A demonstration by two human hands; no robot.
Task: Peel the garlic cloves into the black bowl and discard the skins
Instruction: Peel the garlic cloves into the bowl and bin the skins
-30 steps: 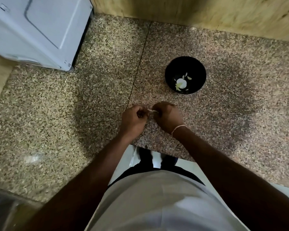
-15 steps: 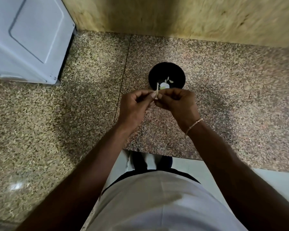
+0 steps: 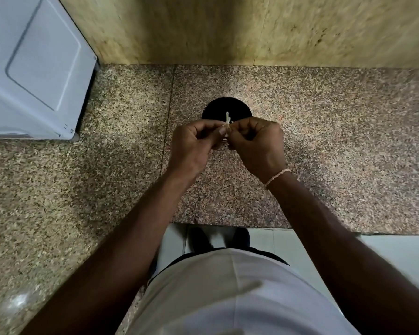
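So the hands have come up off the counter (image 3: pixel 324 146) in the last second and now sit right over the black bowl (image 3: pixel 218 106), hiding most of it; left hand (image 3: pixel 194 146) and right hand (image 3: pixel 257 143) both have their fingers curled in, pinching the garlic clove (image 3: pixel 226 128) between them; a pale strip of skin (image 3: pixel 227 117) sticks straight up from the pinch. Can't really tell how much skin is left since the fingers cover the clove, but I'd guess the peel's mid-way and the clove drops into the bowl once it's bare; the white appliance (image 3: pixel 34 68) just sits off to the left.

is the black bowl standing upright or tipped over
Upright: the black bowl sits on the counter, its round opening facing up behind the hands.
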